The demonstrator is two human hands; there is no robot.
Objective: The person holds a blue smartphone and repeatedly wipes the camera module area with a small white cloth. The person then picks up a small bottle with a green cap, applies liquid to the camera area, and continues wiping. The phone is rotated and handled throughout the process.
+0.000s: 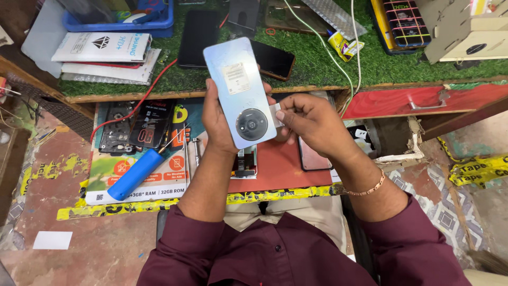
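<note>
My left hand [216, 119] holds a light blue smartphone [239, 91] upright, its back facing me, with a round black camera module low on it and a white sticker near the top. My right hand [309, 119] pinches a small white card or tab [275, 114] against the phone's right edge, beside the camera module. Both hands hover above an open drawer tray [275, 169] with a red surface.
A blue cylindrical tool [135, 175], a dismantled phone frame [117, 127] and a dark screen panel [313, 159] lie in the drawer tray. On the green turf bench [317, 63] sit black phones [272, 58], white packets [103, 50], a blue tray [121, 21], a glue tube [344, 46] and a cardboard box [465, 29].
</note>
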